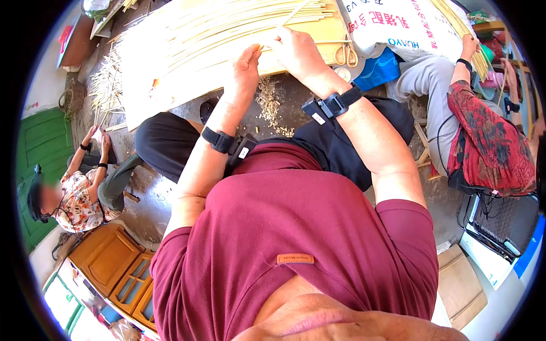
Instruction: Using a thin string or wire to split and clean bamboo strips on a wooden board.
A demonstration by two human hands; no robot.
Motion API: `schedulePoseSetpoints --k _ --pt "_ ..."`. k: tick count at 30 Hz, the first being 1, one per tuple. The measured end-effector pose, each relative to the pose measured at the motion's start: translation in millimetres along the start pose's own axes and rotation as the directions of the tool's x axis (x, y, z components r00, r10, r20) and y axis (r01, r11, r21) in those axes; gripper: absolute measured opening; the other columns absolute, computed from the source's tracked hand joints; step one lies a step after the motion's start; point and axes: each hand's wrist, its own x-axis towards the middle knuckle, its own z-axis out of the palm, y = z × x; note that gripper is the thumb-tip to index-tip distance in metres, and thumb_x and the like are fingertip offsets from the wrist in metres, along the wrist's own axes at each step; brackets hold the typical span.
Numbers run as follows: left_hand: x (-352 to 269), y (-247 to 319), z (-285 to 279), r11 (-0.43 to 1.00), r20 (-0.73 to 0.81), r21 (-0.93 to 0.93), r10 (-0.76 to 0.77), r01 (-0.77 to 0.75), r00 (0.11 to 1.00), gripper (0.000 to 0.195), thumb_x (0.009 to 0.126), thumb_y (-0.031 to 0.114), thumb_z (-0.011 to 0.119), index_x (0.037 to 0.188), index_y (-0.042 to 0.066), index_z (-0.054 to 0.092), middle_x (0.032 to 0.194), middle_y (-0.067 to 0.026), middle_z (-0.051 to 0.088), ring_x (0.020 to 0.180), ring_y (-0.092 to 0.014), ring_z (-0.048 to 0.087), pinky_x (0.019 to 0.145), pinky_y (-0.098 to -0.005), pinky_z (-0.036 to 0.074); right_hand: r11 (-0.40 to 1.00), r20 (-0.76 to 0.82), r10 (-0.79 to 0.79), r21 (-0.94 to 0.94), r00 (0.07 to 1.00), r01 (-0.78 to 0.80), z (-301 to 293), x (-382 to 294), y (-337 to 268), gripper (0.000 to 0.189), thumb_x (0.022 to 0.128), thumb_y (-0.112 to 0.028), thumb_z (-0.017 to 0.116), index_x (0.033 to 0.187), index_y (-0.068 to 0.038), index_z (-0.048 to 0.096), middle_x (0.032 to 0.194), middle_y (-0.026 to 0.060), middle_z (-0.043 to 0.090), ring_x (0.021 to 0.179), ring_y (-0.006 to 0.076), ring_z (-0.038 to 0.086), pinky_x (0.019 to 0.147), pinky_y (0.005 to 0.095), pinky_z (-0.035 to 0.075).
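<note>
Over the near edge of a pale tabletop (147, 98), my left hand (245, 72) and my right hand (296, 53) are close together. Their fingertips pinch a thin pale strip (296, 13), which looks like split bamboo or straw. One length of it slants up past my right fingers; glare blurs the short part between the hands. Many similar long strips (239, 21) lie across the table beyond. To the right of my right hand, scissors with gold-coloured handles (351, 57) rest at the board's edge.
Cut bits (268, 102) litter the floor between my knees. Strip offcuts (108, 81) are heaped at left. A co-worker in a floral shirt (83, 200) sits left; another in a red patterned top (490, 136) sits right, beside a white printed sack (392, 25) and blue bag (377, 70).
</note>
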Motion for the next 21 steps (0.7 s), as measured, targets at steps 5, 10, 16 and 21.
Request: schedulePoseSetpoints --k 5,10,16,21 --pt "19 -4 -25 0.95 -0.007 0.201 0.247 -0.24 0.969 0.012 0.086 0.014 0.064 0.096 0.009 0.068 0.08 -0.0107 0.063 0.075 -0.03 0.063 0.066 -0.0365 0.051 0.768 -0.267 -0.605 -0.447 0.75 0.459 -40 30 -12 0.018 0.092 -0.02 0.056 0.079 -0.007 0.059 0.065 0.0076 0.056 0.057 0.0204 0.057 0.052 0.031 0.043" --pt "26 28 -48 0.862 0.091 0.34 0.368 -0.376 0.925 0.012 0.085 0.013 0.064 0.096 0.01 0.069 0.079 -0.0083 0.063 0.074 -0.028 0.063 0.065 -0.0358 0.051 0.87 -0.04 -0.482 -0.143 0.875 0.472 -31 20 -21 0.012 0.079 -0.021 0.059 0.075 -0.011 0.066 0.072 0.012 0.063 0.075 0.0311 0.061 0.07 0.0447 0.046" --pt "23 30 -53 0.844 0.153 0.285 0.428 -0.454 0.891 0.013 0.084 0.013 0.064 0.096 0.013 0.069 0.08 -0.0054 0.064 0.074 -0.027 0.063 0.064 -0.0359 0.051 0.966 -0.084 -0.245 0.063 0.966 0.251 -24 13 -35 0.009 0.076 -0.017 0.061 0.073 -0.009 0.063 0.072 0.0124 0.061 0.073 0.0336 0.059 0.069 0.045 0.046" --pt "21 40 -63 0.804 0.239 0.288 0.466 -0.52 0.852 0.015 0.083 0.01 0.061 0.095 0.015 0.069 0.079 -0.0039 0.063 0.073 -0.026 0.063 0.063 -0.0363 0.05 0.892 -0.243 -0.448 -0.049 0.861 0.45 -42 28 -56 0.011 0.078 -0.014 0.059 0.071 -0.005 0.059 0.072 0.0155 0.061 0.073 0.0347 0.058 0.068 0.0439 0.046"
